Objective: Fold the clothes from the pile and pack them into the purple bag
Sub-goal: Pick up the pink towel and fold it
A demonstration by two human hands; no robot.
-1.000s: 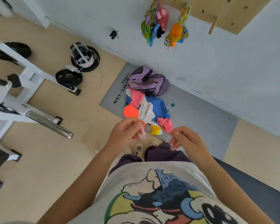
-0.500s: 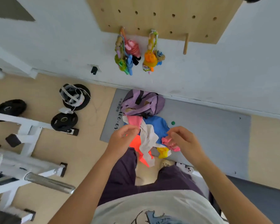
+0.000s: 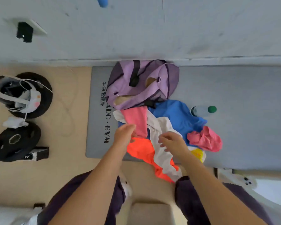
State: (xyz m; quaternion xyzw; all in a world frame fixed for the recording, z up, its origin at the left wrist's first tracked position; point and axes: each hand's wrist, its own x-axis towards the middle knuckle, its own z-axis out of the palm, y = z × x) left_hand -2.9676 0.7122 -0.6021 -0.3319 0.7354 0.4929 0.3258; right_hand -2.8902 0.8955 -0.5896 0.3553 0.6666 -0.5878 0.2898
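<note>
The purple bag (image 3: 141,85) lies slumped on the grey gym mat (image 3: 243,120) against the wall. Just in front of it sits the pile of clothes: a pink piece (image 3: 136,120), a white garment (image 3: 161,143), a blue one (image 3: 177,116), an orange one (image 3: 141,150), a crumpled pink one (image 3: 204,138) and a bit of yellow (image 3: 197,155). My left hand (image 3: 124,135) hovers over the pink and orange cloth, fingers loosely bent. My right hand (image 3: 172,142) is over the white garment with fingers spread. Neither hand plainly holds anything.
A clear bottle with a green cap (image 3: 203,110) lies on the mat right of the pile. Two black weight plates (image 3: 15,140) and a headset (image 3: 18,95) sit on the wooden floor at left. My knees and a box (image 3: 151,213) are at the bottom.
The view has dropped and closed in on the pile. Both hands have moved forward and down from in front of my body to just above the clothes, fingers opening.
</note>
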